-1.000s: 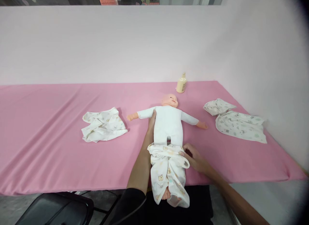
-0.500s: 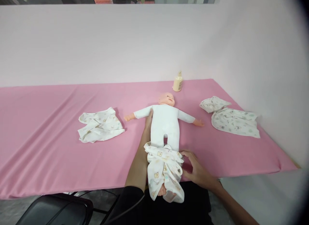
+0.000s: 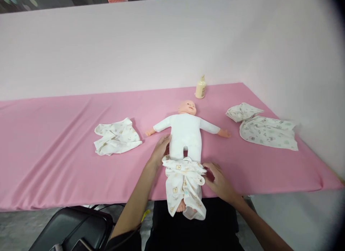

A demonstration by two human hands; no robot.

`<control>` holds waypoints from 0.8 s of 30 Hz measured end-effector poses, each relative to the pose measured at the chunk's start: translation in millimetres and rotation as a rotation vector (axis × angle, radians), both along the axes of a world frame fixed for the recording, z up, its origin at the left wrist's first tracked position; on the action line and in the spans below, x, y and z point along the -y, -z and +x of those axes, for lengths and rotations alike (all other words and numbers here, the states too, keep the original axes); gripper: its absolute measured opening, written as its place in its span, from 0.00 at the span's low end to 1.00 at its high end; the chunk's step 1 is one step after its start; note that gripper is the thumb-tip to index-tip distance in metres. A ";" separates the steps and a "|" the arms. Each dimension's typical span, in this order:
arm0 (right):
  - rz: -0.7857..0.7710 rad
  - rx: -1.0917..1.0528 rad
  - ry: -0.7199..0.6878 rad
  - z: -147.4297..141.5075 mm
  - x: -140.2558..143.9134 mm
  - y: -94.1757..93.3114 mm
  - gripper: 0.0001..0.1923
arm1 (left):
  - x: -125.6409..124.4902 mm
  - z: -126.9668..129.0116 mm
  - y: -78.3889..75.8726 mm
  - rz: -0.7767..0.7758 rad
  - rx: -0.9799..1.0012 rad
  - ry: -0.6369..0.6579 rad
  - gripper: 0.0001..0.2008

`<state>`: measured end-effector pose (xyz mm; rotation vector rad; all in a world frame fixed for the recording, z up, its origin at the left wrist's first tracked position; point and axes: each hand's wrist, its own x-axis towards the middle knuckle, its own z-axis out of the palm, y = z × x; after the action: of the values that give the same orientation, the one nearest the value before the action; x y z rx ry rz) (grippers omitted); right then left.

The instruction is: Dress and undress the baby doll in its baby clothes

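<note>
A baby doll [image 3: 186, 134] with a white cloth body lies on its back on the pink table [image 3: 67, 172], head toward the wall. Printed white trousers [image 3: 184, 184] are bunched over its legs and hang past the table's front edge, with a foot showing at the bottom. My left hand [image 3: 161, 149] lies flat against the doll's left side near the waist, fingers spread. My right hand [image 3: 217, 179] pinches the right side of the trousers' waistband.
A crumpled printed garment [image 3: 117, 136] lies left of the doll. Another printed cloth [image 3: 262, 128] lies at the right, near the white wall. A cream bottle [image 3: 201, 88] stands behind the doll's head. A black chair [image 3: 72, 229] sits below the table's front edge.
My left hand has slid down from the doll's armpit to its waist. The trousers' waistband has bunched up slightly and my right hand stays on its right side.
</note>
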<state>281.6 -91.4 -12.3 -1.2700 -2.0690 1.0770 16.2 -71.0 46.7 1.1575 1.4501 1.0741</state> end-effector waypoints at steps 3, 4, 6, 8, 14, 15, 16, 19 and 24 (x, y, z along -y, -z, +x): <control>-0.017 -0.036 -0.026 3.8 -1.1 -3.9 0.12 | 35.4 -7.0 5.5 -0.030 0.015 -0.078 0.28; -0.026 -0.051 -0.055 6.6 -0.9 -5.5 0.13 | 50.4 -8.6 7.1 -0.012 -0.032 -0.058 0.28; -0.072 -0.067 -0.137 14.1 0.3 -8.5 0.19 | 78.9 -10.5 11.2 0.022 -0.153 0.042 0.36; -0.139 -0.059 -0.202 22.3 2.5 -10.8 0.30 | 100.2 -10.9 17.2 0.063 -0.312 0.134 0.50; -0.150 0.008 -0.296 29.5 18.2 -8.0 0.70 | 125.3 -7.3 36.7 0.122 -0.637 0.349 0.78; -0.131 0.025 -0.310 27.4 22.9 -6.6 0.73 | 127.4 -6.2 39.1 0.146 -0.684 0.378 0.80; -0.111 0.045 -0.317 24.7 28.3 -4.9 0.76 | 129.4 -4.8 41.3 0.170 -0.735 0.394 0.80; -0.046 0.090 -0.283 14.0 46.1 1.2 0.80 | 133.2 1.2 47.9 0.210 -0.852 0.370 0.73; 0.066 0.058 -0.126 -1.9 65.1 11.7 0.66 | 133.4 12.7 58.9 0.289 -0.822 0.244 0.68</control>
<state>279.6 -156.5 -24.0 -1.1659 -2.2349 1.0277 28.9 -204.5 -12.2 2.0852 1.7153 0.6615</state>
